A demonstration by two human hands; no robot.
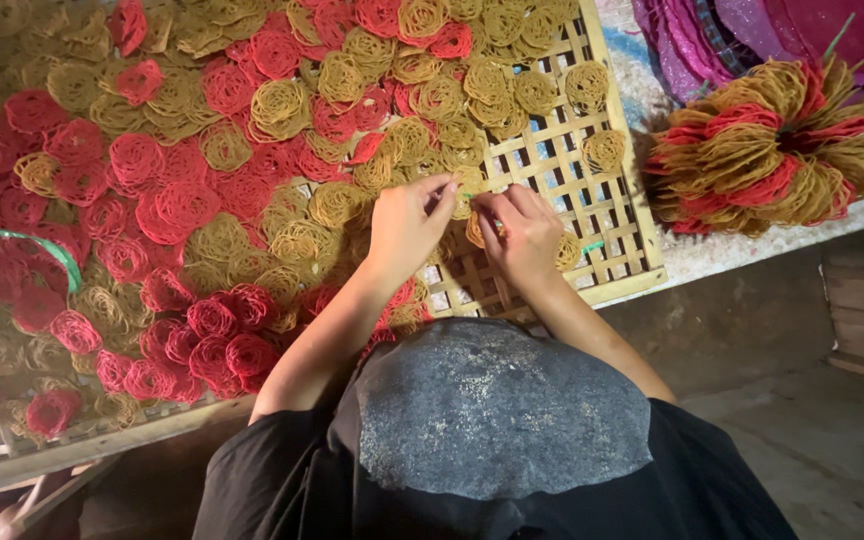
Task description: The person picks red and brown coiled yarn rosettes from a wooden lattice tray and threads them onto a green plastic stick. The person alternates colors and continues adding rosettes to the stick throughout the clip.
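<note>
Matt, stringy red and tan coils (252,110) on a rough woven bamboo tray (607,215).

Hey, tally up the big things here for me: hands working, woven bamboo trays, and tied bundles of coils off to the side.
Hands: 2, left hand and right hand
Woven bamboo tray: 1
Tied bundle of coils: 1
Total: 4

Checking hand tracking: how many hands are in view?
2. The left hand and the right hand meet over the woven bamboo tray, pinching a tan coil between them. No other person's hands show; some fingertips are hidden.
</note>
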